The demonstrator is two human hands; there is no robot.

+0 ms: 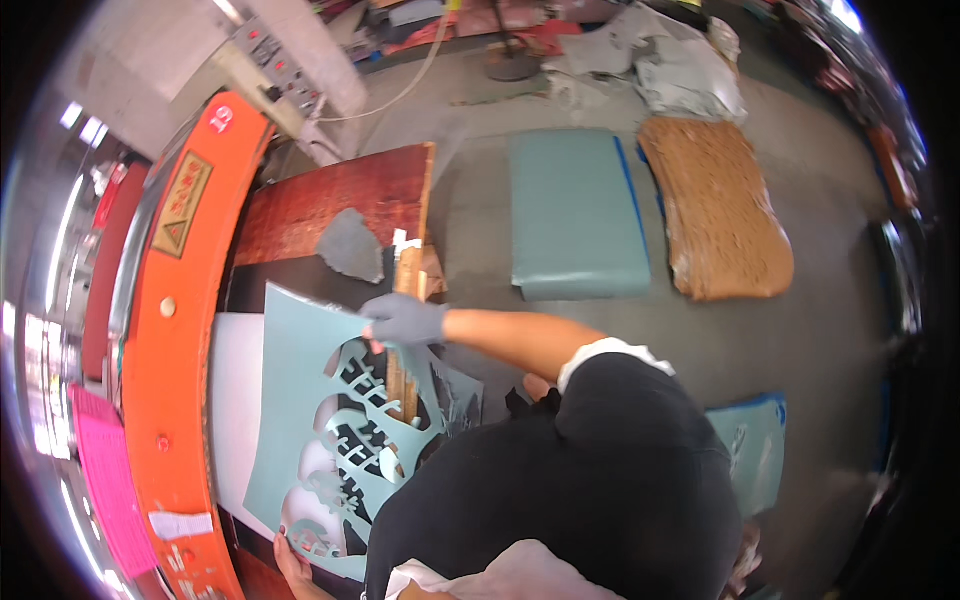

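A pale teal sheet of leather-like material [275,400] tilts in front of me, with curved, branching cut-outs through its right half. My right hand [408,320], in a grey glove, pinches its top edge. Lower down, my bare left hand [293,568] grips the near edge; part of that hand is cut off by the picture's lower border. Through the holes I see a pale surface and dark parts. A wooden strip [408,275] runs beside the gloved hand and passes behind the sheet.
An orange machine beam [185,320] spans the left side. Beyond the sheet lie a worn red board [340,195] and a grey scrap [352,246]. On the floor to the right are a teal material stack [575,215] and a brown one [715,210]. A control panel [275,65] stands behind.
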